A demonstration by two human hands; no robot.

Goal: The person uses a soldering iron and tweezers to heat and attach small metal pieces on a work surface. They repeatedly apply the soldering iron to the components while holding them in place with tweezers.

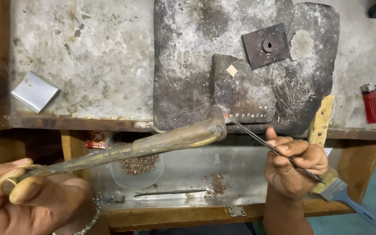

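The left hand (27,198) grips a long, bent brass torch (153,143). The right hand (294,167) pinches thin metal tweezers (270,148), tips at tiny silver bits (249,115) on the rough, burnt block (240,91). The bits are too small to make out.

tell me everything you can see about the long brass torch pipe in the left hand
The brass torch pipe is a long, dull, tarnished metal tube, thin near the grip and thicker toward its far end, where it bends sharply into a short nozzle. It lies almost level, rising slightly to the right, above the open metal-lined drawer. The left hand grips its near end. Its nozzle sits at the front edge of the charred soldering block, close to the tip of the thin tweezers held by the right hand.
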